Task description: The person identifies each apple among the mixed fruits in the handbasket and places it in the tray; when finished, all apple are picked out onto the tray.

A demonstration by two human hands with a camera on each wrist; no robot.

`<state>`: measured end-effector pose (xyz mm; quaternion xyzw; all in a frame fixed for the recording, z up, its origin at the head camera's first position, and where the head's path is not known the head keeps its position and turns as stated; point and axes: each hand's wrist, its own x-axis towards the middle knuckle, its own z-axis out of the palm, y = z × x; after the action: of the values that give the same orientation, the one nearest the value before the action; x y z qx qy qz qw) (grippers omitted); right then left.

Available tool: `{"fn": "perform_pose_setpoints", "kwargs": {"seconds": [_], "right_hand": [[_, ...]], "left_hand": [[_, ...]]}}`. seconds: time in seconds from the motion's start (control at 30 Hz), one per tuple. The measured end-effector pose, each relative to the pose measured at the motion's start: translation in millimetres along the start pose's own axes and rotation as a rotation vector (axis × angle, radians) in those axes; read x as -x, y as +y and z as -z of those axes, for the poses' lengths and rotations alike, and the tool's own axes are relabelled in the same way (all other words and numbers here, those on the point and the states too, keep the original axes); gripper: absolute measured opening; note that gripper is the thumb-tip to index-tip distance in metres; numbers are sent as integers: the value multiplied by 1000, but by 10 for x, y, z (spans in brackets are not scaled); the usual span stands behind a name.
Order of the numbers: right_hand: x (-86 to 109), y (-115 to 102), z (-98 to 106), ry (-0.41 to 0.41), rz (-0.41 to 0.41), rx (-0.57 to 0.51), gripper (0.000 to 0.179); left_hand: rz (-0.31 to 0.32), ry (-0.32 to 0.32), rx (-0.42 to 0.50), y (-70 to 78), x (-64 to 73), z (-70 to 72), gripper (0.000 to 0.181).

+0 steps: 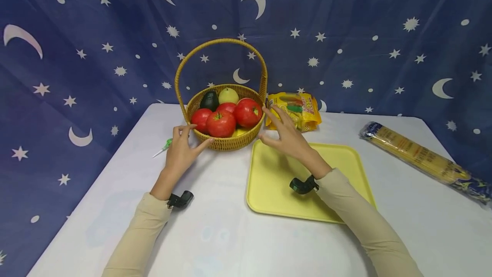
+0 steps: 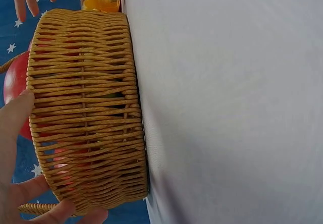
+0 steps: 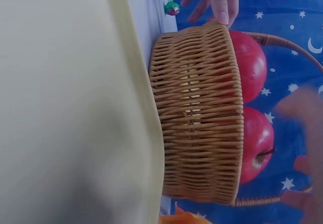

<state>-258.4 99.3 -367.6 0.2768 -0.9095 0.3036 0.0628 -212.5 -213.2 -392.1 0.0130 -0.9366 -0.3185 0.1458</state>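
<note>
- Presently, we find the wicker basket [image 1: 230, 143] standing on the table [image 1: 215, 243], with red apples [image 1: 221, 125] already inside.
- Our left hand [image 1: 178, 153] touches it, fingers spread, not grasping; our right hand [image 1: 288, 138] is spread nearby, holding nothing.
- We judge the handling barely begun: contact made, firm hold outstanding.
- We find lower contents hidden, right-hand fingers blurred in the right wrist view.

This looks like a small spot set up for filming, but I cannot tell what room it is in. A dark blue cloth [image 1: 127, 25] with white moons and stars hangs behind a white worktop [image 1: 223, 238]. A fruit basket [image 1: 232, 142], a yellow tray [image 1: 269, 198] and food packets [image 1: 419, 154] sit there. Little black cameras [image 1: 182, 200] are on both wrists.
</note>
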Motion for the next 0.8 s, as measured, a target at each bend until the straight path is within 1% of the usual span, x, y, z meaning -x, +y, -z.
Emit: {"fn": "perform_pose_setpoints", "kwargs": {"seconds": [0.13,0.3,0.5,0.67,0.8], "right_hand": [[-41,-2,-33,7,63,-6,73],[-108,1,-85,13,93,-24,69],[-201,-31,-187,74,135,-60,67],[-245,-84,-244,82,123,-119,67],[-294,-91,-281,78,92,-167,66]], "left_hand": [[11,-25,42,5,-8,2,78],[25,-72,113,1,-28,4,77],[25,-93,225,-39,-31,-26,72],[37,-106,288,-62,-32,-42,70],[43,-107,320,-63,-36,-39,69]]}}
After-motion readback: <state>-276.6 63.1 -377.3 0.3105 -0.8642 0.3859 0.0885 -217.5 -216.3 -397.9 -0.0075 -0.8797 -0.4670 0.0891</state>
